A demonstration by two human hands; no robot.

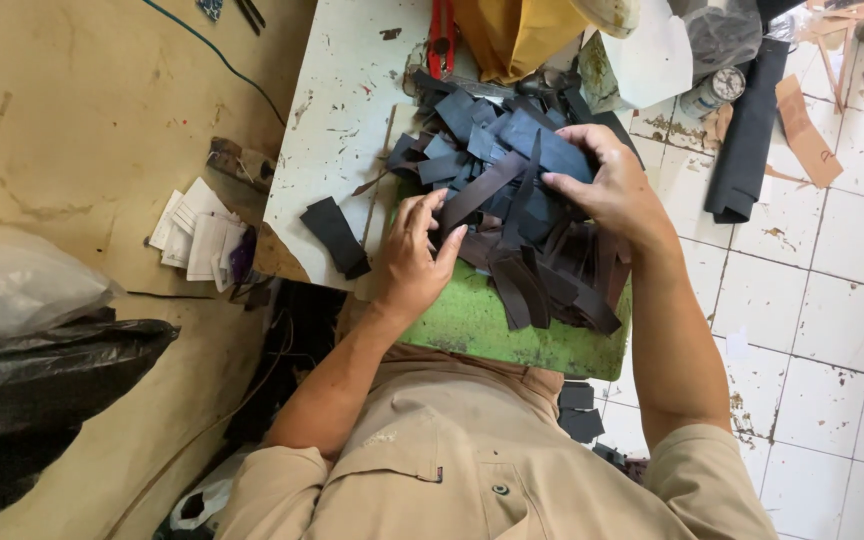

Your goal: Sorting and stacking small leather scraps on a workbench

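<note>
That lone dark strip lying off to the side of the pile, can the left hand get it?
Probably yes. The lone dark strip lies flat on the white tabletop, close beside the left hand, with nothing between them.
</note>
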